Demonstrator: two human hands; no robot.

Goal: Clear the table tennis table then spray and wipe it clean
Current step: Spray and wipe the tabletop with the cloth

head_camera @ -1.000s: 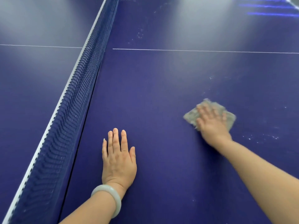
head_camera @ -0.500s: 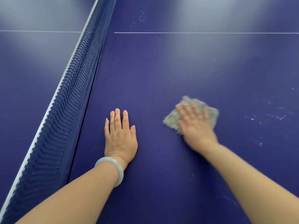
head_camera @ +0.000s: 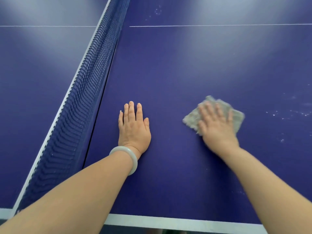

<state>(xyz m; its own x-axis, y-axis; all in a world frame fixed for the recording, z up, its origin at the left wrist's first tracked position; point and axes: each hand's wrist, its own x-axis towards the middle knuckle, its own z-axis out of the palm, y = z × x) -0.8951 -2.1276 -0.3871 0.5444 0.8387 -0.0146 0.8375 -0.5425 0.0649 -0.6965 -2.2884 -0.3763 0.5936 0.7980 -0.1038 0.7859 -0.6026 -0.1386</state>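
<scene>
The dark blue table tennis table (head_camera: 177,73) fills the view. My left hand (head_camera: 134,129) lies flat on it, palm down with fingers straight, a pale bangle on the wrist. To the right, my right hand (head_camera: 215,123) presses flat on a grey cloth (head_camera: 236,115) that lies on the table surface; this hand is motion-blurred. White spray droplets (head_camera: 290,114) speckle the surface to the right of the cloth.
The blue net (head_camera: 81,98) with its white top band runs diagonally on the left, close to my left hand. A thin white centre line (head_camera: 219,25) crosses the far part. The table's white near edge (head_camera: 168,222) lies at the bottom.
My right hand slid the cloth left toward me, then back a little to the right. The view pulled back, so the near edge of the table now shows. My left hand stays flat.
</scene>
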